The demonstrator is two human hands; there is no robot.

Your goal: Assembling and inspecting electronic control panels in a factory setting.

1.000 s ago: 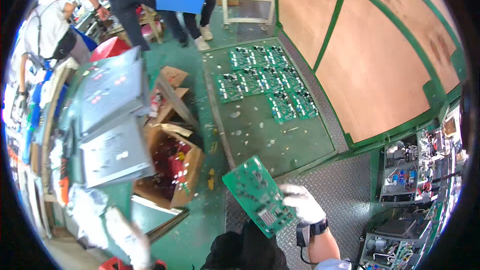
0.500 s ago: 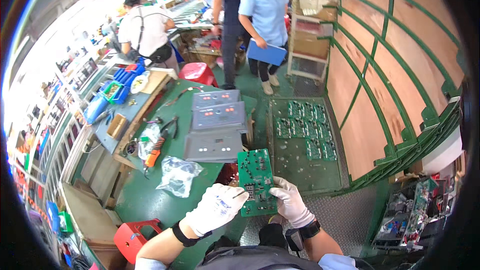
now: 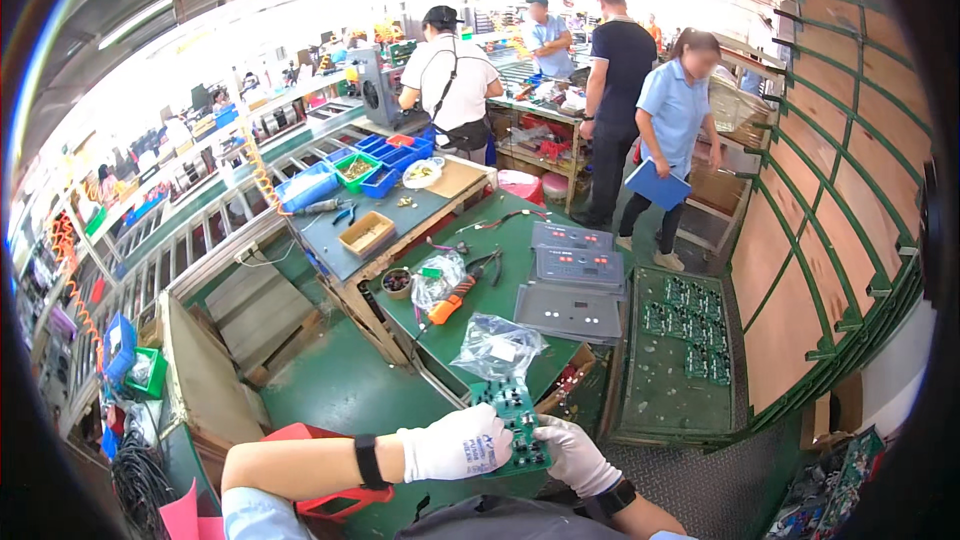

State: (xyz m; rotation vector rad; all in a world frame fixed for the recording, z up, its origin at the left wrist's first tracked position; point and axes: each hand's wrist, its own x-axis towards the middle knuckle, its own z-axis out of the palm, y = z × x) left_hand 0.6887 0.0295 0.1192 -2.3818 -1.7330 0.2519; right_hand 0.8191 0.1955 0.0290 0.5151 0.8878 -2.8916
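Observation:
A green circuit board (image 3: 515, 415) with small black components is in front of me, tilted, its lower part partly behind my gloves. My right hand (image 3: 575, 455), in a white glove, pinches its right edge. Also gloved in white, my left hand (image 3: 458, 447) is closed at the board's left side, fingers curled; the back of the hand hides most of the fingertips. Just beyond the board, a clear plastic bag (image 3: 500, 345) lies on the green table (image 3: 480, 225). Grey panels (image 3: 570, 310) with buttons are laid out to its right.
An orange-handled tool (image 3: 452, 300) and black pliers (image 3: 486, 265) are on the table. More circuit boards (image 3: 690, 325) rest on a green tray (image 3: 650, 405) at the right, beside a green-barred wooden partition (image 3: 800, 250). A red stool (image 3: 345, 505) is at lower left. Several people stand beyond; one carries a blue folder (image 3: 657, 185).
My view has lifted and swung left, so the scene sits lower and further right. The board is tilted flatter, and my left hand now covers more of it. The right hand keeps its hold.

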